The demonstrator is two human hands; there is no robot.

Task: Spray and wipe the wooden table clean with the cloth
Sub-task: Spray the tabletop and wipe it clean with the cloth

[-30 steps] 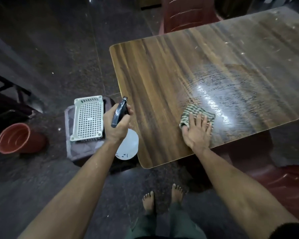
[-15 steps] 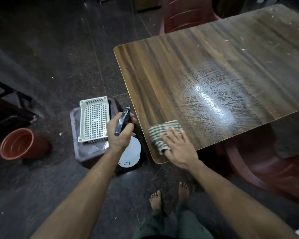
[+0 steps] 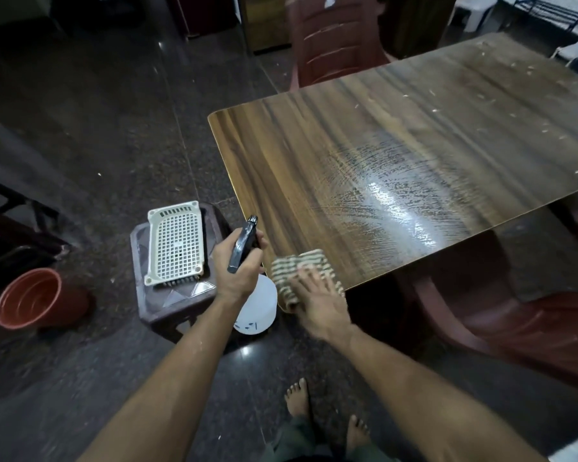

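Observation:
The wooden table (image 3: pixel 314 168) runs from the middle to the far right, with a wet streaked patch near its front edge and white crumbs on its far right part. A green-and-white striped cloth (image 3: pixel 289 266) lies on the table's near left corner, partly over the edge. My right hand (image 3: pixel 317 301) presses flat on the cloth, blurred by motion. My left hand (image 3: pixel 236 268) grips the dark trigger head of a white spray bottle (image 3: pixel 259 308), held off the table just left of that corner.
A dark stool (image 3: pixel 167 305) with a white perforated tray (image 3: pixel 176 243) on it stands left of the bottle. An orange pot (image 3: pixel 35 298) lies on the floor at far left. Reddish plastic chairs stand behind the table (image 3: pixel 331 38) and under its right side (image 3: pixel 514 321). My bare feet (image 3: pixel 297 398) are below.
My right hand has dragged the cloth from the wet patch leftward and toward me to the table's near left corner. The left hand holds the bottle much as before.

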